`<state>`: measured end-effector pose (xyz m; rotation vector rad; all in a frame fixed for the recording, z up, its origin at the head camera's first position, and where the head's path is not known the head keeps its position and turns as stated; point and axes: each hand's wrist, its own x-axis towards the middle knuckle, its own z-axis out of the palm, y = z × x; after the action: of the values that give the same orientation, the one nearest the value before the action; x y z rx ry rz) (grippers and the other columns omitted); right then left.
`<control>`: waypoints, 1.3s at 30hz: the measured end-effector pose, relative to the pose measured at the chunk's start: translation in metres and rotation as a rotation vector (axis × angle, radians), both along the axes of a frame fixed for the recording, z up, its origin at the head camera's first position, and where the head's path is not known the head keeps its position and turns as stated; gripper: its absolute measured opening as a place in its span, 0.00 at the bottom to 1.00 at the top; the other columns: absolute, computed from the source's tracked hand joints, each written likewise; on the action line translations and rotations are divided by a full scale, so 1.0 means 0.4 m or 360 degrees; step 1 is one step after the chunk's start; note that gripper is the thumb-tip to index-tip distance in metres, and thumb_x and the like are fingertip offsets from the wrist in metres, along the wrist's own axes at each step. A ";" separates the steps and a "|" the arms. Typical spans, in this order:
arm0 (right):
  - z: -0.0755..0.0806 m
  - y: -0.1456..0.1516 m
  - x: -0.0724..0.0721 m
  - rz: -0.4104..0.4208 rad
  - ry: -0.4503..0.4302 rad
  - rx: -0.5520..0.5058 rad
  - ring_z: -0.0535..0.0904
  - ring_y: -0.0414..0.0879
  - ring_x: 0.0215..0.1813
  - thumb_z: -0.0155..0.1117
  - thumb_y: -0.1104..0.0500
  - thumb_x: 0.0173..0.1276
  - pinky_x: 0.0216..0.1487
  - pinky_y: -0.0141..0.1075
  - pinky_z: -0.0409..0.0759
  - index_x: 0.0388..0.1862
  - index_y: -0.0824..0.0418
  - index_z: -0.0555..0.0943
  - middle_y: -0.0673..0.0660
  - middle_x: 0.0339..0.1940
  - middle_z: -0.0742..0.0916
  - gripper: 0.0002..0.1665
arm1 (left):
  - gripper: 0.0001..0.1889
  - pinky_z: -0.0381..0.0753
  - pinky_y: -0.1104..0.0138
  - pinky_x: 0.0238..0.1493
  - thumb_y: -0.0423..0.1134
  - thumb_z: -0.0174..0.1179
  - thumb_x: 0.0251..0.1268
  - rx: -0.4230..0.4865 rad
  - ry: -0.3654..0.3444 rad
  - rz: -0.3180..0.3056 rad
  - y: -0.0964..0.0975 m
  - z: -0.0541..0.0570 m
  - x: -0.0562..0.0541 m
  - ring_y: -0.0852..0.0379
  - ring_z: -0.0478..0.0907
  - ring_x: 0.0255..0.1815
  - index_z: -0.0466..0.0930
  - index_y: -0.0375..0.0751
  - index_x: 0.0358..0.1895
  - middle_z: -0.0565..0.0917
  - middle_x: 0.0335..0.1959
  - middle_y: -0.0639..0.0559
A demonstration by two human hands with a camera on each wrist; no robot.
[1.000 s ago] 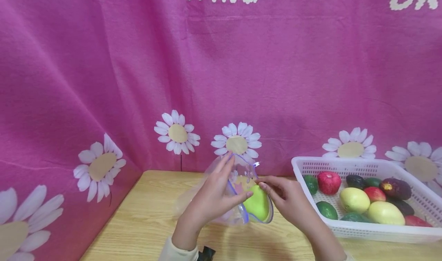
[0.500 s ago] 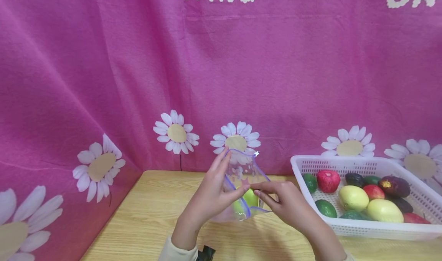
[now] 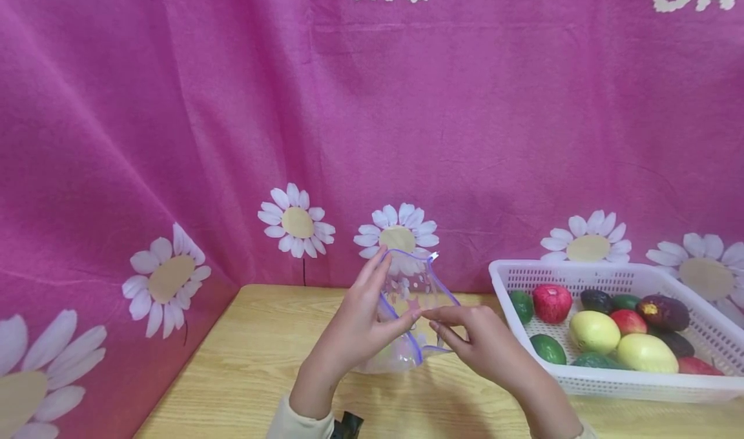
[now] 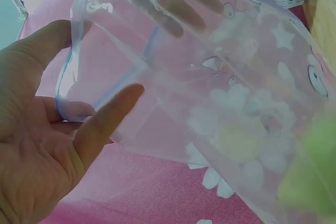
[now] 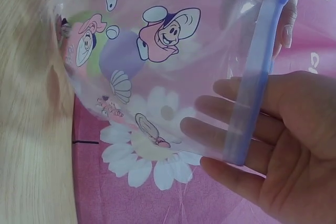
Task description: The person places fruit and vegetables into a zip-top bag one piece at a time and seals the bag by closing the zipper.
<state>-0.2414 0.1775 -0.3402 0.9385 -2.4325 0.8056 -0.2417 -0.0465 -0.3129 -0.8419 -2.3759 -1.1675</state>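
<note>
A clear plastic zip bag (image 5: 173, 51) with a purple rim and cartoon prints is held open-mouthed between two hands. In the head view my left hand (image 3: 351, 326) grips the left side of the mouth, fingers pointing up. The left wrist view has its thumb (image 4: 118, 111) lying across the plastic and the other fingers at the rim. My right hand (image 3: 488, 336) holds the opposite rim, index finger and thumb near the left thumb's tip. Some of its fingers (image 5: 244, 111) show through the plastic. A yellow-green fruit (image 4: 315, 177) is inside the bag, its outline blurred.
A white perforated basket (image 3: 616, 382) stands to the right, holding a red apple (image 3: 552, 303), yellow fruits (image 3: 594, 331), green fruits (image 3: 548, 350) and a dark purple fruit (image 3: 664, 314). A pink daisy cloth (image 3: 465, 135) hangs behind the wooden table (image 3: 232, 368).
The yellow-green fruit has slid from the bag's mouth down into the bag and out of sight in the head view. My right hand has shifted slightly left, onto the rim.
</note>
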 end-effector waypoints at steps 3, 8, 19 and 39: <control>0.001 0.003 0.001 -0.0010 -0.0049 -0.0006 0.72 0.29 0.25 0.67 0.63 0.69 0.30 0.29 0.78 0.49 0.58 0.90 0.51 0.44 0.92 0.12 | 0.45 0.68 0.48 0.71 0.46 0.70 0.63 -0.0001 0.0029 0.0008 0.001 0.002 0.001 0.41 0.62 0.77 0.58 0.31 0.78 0.55 0.82 0.43; 0.004 0.005 0.003 -0.0007 -0.0076 -0.0025 0.67 0.29 0.19 0.66 0.62 0.70 0.25 0.28 0.75 0.50 0.59 0.89 0.54 0.44 0.91 0.11 | 0.44 0.68 0.49 0.71 0.47 0.69 0.65 -0.0032 0.0040 0.0039 -0.004 0.006 0.000 0.44 0.61 0.77 0.58 0.32 0.78 0.55 0.82 0.46; 0.002 -0.012 -0.012 -0.0083 -0.0134 -0.0044 0.83 0.40 0.37 0.65 0.64 0.70 0.35 0.35 0.83 0.55 0.67 0.84 0.58 0.47 0.90 0.16 | 0.36 0.80 0.67 0.34 0.35 0.60 0.63 -0.0046 0.0144 0.0193 -0.023 0.024 0.033 0.61 0.77 0.34 0.63 0.28 0.75 0.58 0.81 0.48; 0.007 0.158 -0.056 -0.0546 -0.0141 -0.0185 0.85 0.51 0.38 0.64 0.67 0.67 0.41 0.44 0.84 0.45 0.66 0.85 0.58 0.37 0.89 0.09 | 0.43 0.71 0.48 0.68 0.39 0.71 0.61 -0.0060 0.0042 0.0084 -0.032 0.013 0.035 0.40 0.61 0.77 0.59 0.28 0.77 0.53 0.82 0.45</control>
<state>-0.2638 0.2408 -0.3373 0.4325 -2.4939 0.8637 -0.2275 -0.0592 -0.3076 -0.7969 -2.3906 -1.0877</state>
